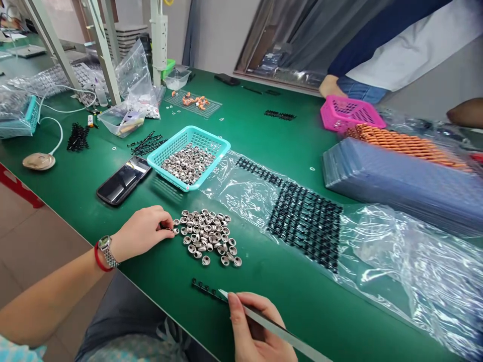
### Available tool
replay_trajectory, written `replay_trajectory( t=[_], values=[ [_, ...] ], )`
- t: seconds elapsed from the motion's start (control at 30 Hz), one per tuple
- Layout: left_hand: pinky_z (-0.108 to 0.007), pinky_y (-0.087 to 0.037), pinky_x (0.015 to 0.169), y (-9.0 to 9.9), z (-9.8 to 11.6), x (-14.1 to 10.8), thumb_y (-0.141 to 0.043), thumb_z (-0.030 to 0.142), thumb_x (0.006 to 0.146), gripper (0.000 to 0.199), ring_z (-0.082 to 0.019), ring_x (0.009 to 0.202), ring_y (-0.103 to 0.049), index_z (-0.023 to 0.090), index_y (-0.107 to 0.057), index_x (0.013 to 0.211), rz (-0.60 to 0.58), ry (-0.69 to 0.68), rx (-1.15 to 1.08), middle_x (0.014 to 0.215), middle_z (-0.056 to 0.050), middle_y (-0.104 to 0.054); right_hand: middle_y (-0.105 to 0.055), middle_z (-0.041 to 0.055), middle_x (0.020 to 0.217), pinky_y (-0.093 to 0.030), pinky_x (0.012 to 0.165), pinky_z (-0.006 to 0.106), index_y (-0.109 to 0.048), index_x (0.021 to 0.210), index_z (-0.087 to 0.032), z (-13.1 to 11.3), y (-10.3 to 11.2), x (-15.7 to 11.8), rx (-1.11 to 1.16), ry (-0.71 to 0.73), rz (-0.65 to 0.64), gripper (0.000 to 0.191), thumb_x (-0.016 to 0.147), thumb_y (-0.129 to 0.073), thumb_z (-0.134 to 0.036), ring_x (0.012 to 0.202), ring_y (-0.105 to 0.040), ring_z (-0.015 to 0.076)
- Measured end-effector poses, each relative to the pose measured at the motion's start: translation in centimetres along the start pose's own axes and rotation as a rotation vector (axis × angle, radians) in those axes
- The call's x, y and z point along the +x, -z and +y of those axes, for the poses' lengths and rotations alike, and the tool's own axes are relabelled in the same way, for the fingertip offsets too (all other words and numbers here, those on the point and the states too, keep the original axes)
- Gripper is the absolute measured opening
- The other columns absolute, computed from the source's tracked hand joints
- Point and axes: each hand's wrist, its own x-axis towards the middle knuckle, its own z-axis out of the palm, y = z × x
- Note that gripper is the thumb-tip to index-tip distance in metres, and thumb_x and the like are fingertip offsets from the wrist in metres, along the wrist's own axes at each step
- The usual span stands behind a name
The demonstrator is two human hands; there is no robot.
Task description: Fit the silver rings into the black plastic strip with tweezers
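My left hand (pixel 141 231), wearing a watch, is closed in a pinch at the left edge of a loose pile of small silver cup-shaped metal parts (pixel 207 234). One such part (pixel 175 231) shows at its fingertips. Near the front edge, my right hand (pixel 258 329) grips a pair of metal tweezers (pixel 281 333) like a pen. Their tip touches or hovers just over a black plastic strip with small knobs (pixel 206 288), which lies flat; its right end is hidden by my fingers.
A turquoise basket (pixel 151 160) holds more silver parts, beside a phone (pixel 124 181). Black strips (pixel 305 221) lie in rows on clear plastic film (pixel 377 281). Stacked clear trays (pixel 392 176) and a pink basket (pixel 328 115) stand right, where another person's hand (pixel 331 86) reaches in.
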Motion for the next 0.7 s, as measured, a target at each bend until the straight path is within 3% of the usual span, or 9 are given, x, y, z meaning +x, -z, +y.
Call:
replay_trajectory(
  t=[0.1,0.2,0.37,0.57,0.7],
  values=[
    [-0.026,-0.050,0.068,-0.8,0.3,-0.8,-0.078,0.011,0.088,0.009,-0.017,0.071,-0.066,0.016,-0.076,0.082,0.023,-0.002,-0.035,0.082,-0.001,-0.069,-0.069,0.0029,0.074,-0.050,0.052,0.024,-0.072,0.079,-0.022,0.8,0.6,0.7,-0.062,0.125,-0.084,0.036,0.090,-0.074,-0.056,0.058,-0.065,0.0149],
    [-0.023,-0.053,0.072,-2.4,1.5,-2.7,-0.077,0.008,0.089,0.009,-0.015,0.075,-0.068,0.016,-0.078,0.085,0.017,-0.098,-0.165,0.085,-0.001,-0.070,-0.070,0.0021,0.071,-0.050,0.051,0.022,-0.073,0.078,-0.022,1.1,1.0,0.9,-0.097,0.198,-0.105,0.032,0.092,-0.074,-0.051,0.055,-0.065,0.0137],
    [-0.020,-0.053,0.073,-6.0,3.1,-5.5,-0.078,0.001,0.085,0.016,-0.015,0.079,-0.071,0.015,-0.083,0.091,-0.183,-0.273,-0.328,0.094,-0.005,-0.075,-0.073,0.0020,0.073,-0.053,0.055,0.019,-0.074,0.081,-0.023,1.1,1.0,0.9,-0.117,0.253,-0.115,0.026,0.093,-0.074,-0.046,0.059,-0.070,0.0138],
    [-0.025,-0.055,0.080,-7.1,2.8,-5.4,-0.062,0.001,0.091,0.027,-0.019,0.087,-0.073,0.016,-0.082,0.100,-0.204,-0.295,-0.244,0.096,-0.008,-0.078,-0.074,0.0008,0.076,-0.056,0.062,0.018,-0.074,0.083,-0.024,0.5,0.5,1.1,-0.012,0.161,-0.182,0.022,0.094,-0.073,-0.043,0.066,-0.071,0.0134],
    [-0.024,-0.053,0.074,-6.8,2.9,-5.1,-0.060,0.006,0.090,0.024,-0.018,0.082,-0.071,0.019,-0.079,0.096,-0.195,-0.234,-0.277,0.091,-0.004,-0.077,-0.075,0.0021,0.081,-0.058,0.064,0.020,-0.076,0.084,-0.024,0.6,0.2,1.3,0.092,0.066,-0.172,0.023,0.092,-0.076,-0.046,0.071,-0.072,0.0149]
  ],
)
